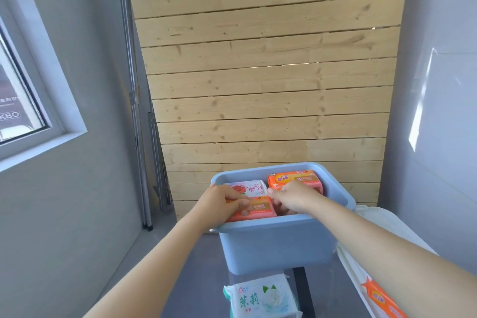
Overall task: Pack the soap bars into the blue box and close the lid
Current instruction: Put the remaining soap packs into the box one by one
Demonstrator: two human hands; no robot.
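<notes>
A: Item one, container?
B: Blue box (278, 242), open-topped, standing on a grey table (196, 279) against a wooden slat wall (265, 72). Its white lid (374, 217) lies off, touching the box's right side.

A: Contents?
B: Three wrapped bars visible: white rose-print soap (251, 186) at far left, orange soap (296, 179) at far right, pink-orange soap (254, 210) at near left. They sit close together and reach almost to the rim; the near-right corner is hidden by the right hand.

A: Hands?
B: Left hand (222, 204) reaches over the left rim, fingers curled onto the pink-orange soap. Right hand (291, 200) is curled inside the box; whether it holds anything, I cannot tell.

A: Outside the box?
B: White jasmine-print soap (260, 299) near the table's front edge; an orange-wrapped soap (384, 299) under the right forearm, at the right edge.
</notes>
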